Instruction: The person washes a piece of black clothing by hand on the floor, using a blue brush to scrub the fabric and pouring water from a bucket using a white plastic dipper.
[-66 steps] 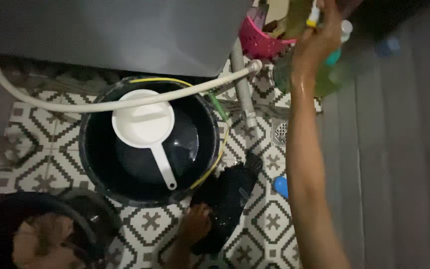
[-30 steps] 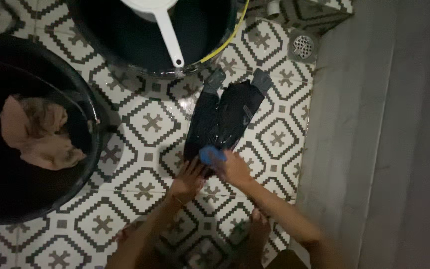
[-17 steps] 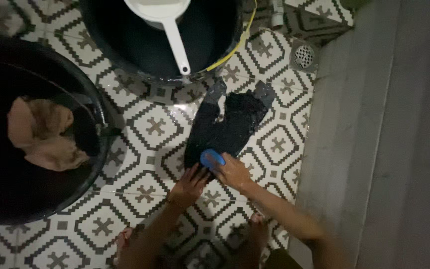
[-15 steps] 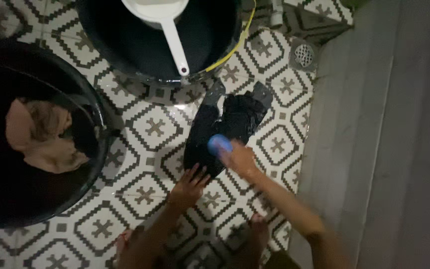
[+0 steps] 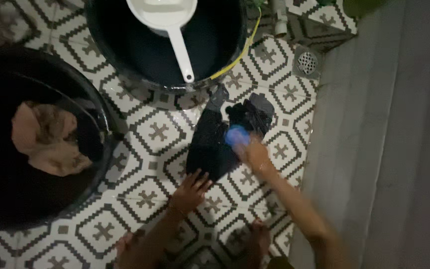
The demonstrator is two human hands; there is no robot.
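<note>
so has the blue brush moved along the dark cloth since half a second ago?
Yes. The blue brush in the right hand moved up the dark cloth, toward the floor drain.

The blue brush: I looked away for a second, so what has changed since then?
The right hand pushed the blue brush up the dark cloth, toward the basin. The left hand stays pressed on the cloth's near end.

Dim, murky light; motion blur
</note>
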